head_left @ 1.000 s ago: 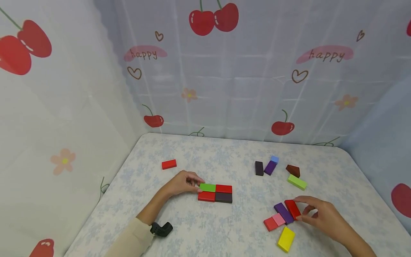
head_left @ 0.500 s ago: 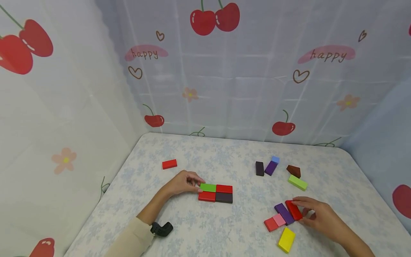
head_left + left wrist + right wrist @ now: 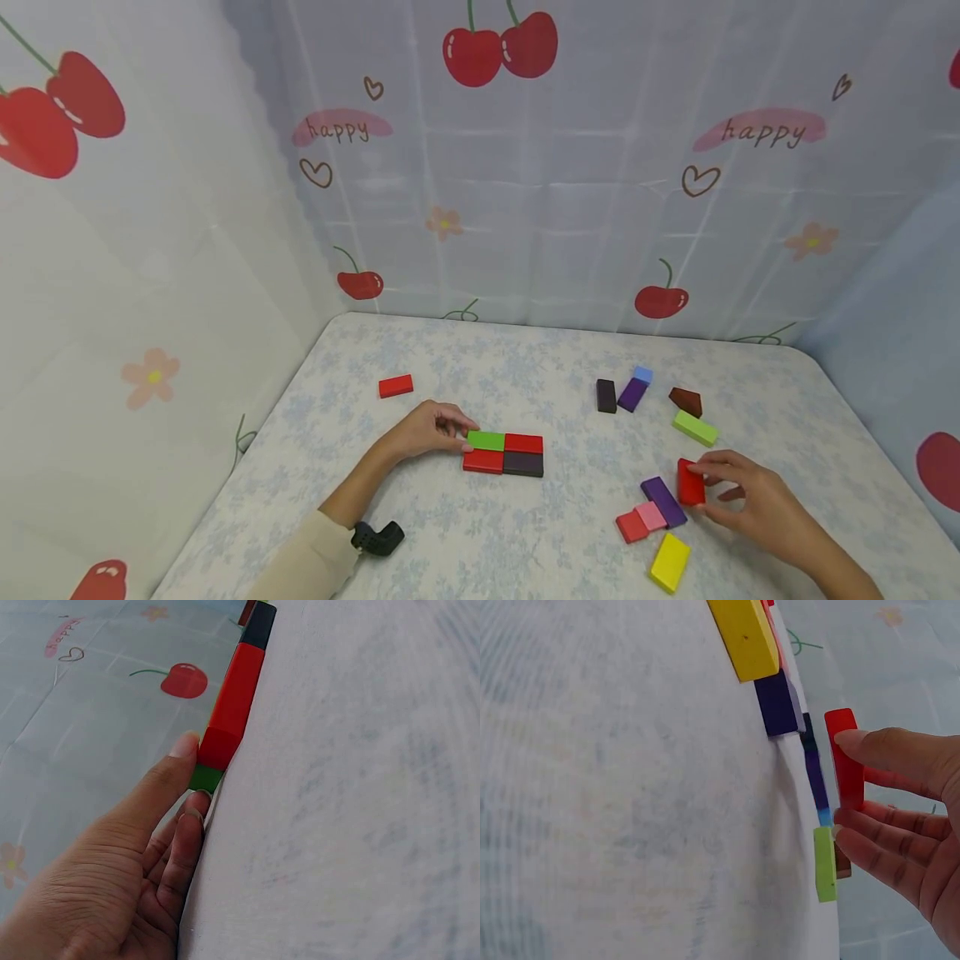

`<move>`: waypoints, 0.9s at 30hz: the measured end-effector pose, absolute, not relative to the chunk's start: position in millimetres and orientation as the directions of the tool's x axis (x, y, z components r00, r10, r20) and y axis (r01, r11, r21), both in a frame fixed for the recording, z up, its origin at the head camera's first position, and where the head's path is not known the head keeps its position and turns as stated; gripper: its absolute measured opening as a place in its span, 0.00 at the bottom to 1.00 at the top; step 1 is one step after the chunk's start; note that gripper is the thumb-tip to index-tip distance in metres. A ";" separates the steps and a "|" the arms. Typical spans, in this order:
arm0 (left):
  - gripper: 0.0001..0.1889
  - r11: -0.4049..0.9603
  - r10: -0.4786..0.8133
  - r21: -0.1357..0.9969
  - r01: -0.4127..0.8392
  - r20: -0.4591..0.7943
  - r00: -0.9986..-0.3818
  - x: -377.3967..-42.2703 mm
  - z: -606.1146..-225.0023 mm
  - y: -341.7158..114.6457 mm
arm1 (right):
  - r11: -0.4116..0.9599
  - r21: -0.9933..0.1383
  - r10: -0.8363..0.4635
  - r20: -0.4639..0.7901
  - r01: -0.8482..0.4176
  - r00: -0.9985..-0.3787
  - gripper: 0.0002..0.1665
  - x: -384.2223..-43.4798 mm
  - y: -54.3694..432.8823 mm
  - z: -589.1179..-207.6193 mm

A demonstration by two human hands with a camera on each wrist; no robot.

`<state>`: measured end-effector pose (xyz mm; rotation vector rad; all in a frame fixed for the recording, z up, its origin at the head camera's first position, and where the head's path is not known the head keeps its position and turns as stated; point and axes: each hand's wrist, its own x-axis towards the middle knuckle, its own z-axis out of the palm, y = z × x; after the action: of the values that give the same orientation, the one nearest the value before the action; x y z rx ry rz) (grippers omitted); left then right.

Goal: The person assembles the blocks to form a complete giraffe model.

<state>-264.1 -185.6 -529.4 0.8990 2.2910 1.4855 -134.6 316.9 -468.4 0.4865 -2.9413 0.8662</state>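
In the head view, a flat two-by-two group of blocks lies mid-table: a green block [image 3: 486, 441] and a red block at the back, a red block [image 3: 483, 462] and a black block [image 3: 523, 464] in front. My left hand [image 3: 429, 433] pinches the green block's left end between thumb and fingers. At the right, my right hand [image 3: 753, 498] pinches a red block [image 3: 690, 482] by its ends. The right wrist view shows this red block [image 3: 846, 766] raised off the table, thumb on one side and fingertips at its lower end.
Left of the held red block lie a purple block [image 3: 663, 502], a pink block [image 3: 650, 515] and another red one, with a yellow block [image 3: 670, 563] in front. Behind are black, purple, blue, brown and lime green [image 3: 695, 427] blocks. A lone red block [image 3: 396, 386] lies back left.
My right hand has lifted the red block away from the purple block beside it, slightly right and back, turning it more upright in view. The left hand stays at the green block.
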 end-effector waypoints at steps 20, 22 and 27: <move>0.15 0.290 0.628 0.886 0.363 0.110 -0.770 -258.3 -519.4 -181.6 | 0.705 -0.575 -0.400 0.161 -0.415 -0.902 0.25 -126.2 247.3 -456.4; 0.15 0.279 0.629 0.890 0.360 0.114 -0.769 -254.1 -511.6 -180.6 | 0.704 -0.572 -0.421 0.141 -0.421 -0.896 0.24 -126.7 238.8 -458.5; 0.14 0.263 0.624 0.895 0.359 0.126 -0.771 -247.5 -501.6 -180.2 | 0.682 -0.601 -0.465 0.084 -0.417 -0.881 0.23 -128.7 215.2 -462.6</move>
<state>-247.5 -180.2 -501.6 0.9121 2.2823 1.5129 -128.7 215.2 -462.6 0.7750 -2.9501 1.0239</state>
